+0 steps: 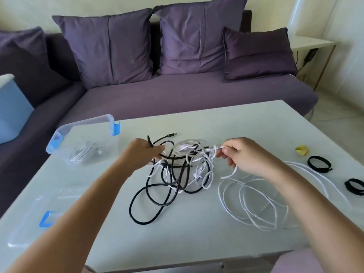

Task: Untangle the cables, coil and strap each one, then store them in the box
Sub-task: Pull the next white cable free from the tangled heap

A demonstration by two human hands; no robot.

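The tangle [185,166] of black and white cables sits mid-bench [197,243], partly lifted between our hands. Our left hand [145,152] is curled round a loop of the black cable [145,223]. Our right hand [243,154] pinches the thin white cable [254,205] near its end, and the freed length lies in loose loops on the bench below that hand. We judge both cables light and limp. The black one looks thicker and springier and holds its loops; the white one looks prone to snagging. It seems best to take hold close to each crossing and feed the plug end through, not tug. The clear box [86,121] stands far left with one white coil inside. The black straps [310,163] lie at the right.
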